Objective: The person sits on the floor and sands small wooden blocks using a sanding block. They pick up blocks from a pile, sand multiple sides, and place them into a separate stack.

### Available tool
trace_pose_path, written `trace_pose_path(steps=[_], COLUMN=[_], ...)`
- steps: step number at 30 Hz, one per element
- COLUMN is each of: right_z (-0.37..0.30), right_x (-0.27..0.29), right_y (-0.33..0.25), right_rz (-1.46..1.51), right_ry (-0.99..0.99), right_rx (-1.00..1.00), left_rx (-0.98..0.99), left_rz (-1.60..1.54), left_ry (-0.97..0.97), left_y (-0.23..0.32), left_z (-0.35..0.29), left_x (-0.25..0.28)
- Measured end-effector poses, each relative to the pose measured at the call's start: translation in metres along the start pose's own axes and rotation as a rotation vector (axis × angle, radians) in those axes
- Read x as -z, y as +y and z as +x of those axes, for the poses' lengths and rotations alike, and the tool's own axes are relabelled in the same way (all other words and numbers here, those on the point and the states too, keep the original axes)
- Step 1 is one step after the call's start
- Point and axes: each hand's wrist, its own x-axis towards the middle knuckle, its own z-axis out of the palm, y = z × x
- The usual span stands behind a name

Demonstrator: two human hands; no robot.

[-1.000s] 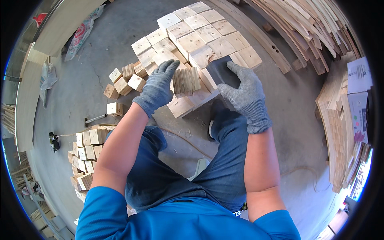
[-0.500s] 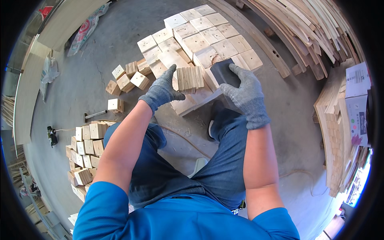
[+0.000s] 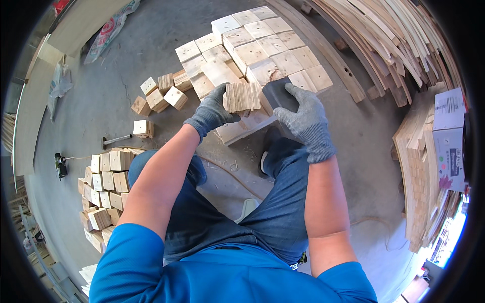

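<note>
Layered pale wooden block (image 3: 243,97) at the near edge of the square-faced timber stack (image 3: 252,52): your left grey-gloved hand (image 3: 212,108) has fingers grasping it, your right grey-gloved hand (image 3: 306,115) clutches a dark-grey rectangular block (image 3: 279,95)!

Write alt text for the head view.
A person's gloved left hand curves around one end of a layered wooden block while the right hand holds a dark block. Pale wooden blocks stand in rows beyond; loose blocks lie on a grey floor.
</note>
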Motion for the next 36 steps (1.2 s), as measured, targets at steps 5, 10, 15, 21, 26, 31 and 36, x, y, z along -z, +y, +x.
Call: trace_pose_path(steps=[5, 10, 15, 21, 26, 31, 36], right_z=[-0.003, -0.007, -0.009, -0.008, 0.045, 0.090, 0.020], right_x=[-0.004, -0.023, -0.049, -0.086, -0.105, -0.118, -0.113], right_y=[-0.005, -0.013, -0.024, -0.034, -0.038, -0.062, -0.058], right_rz=[-0.007, 0.016, -0.132, -0.370, -0.367, -0.478, -0.399], right_ry=[-0.007, -0.046, -0.094, -0.113, -0.048, -0.032, -0.010], right_rx=[0.051, 0.145, 0.164, 0.238, 0.162, 0.056, 0.166], left_rx=[-0.016, -0.148, -0.148, -0.196, -0.166, -0.150, -0.077], left_rz=[-0.001, -0.123, -0.310, -0.255, -0.188, -0.188, -0.097], left_ry=[0.190, 0.303, 0.309, 0.352, 0.372, 0.351, 0.353], left_y=[-0.003, -0.033, -0.034, -0.029, -0.032, -0.046, -0.028], left_z=[-0.009, 0.000, -0.001, -0.003, -0.002, 0.009, -0.008], left_x=[-0.020, -0.051, -0.065, -0.062, -0.063, -0.071, -0.055])
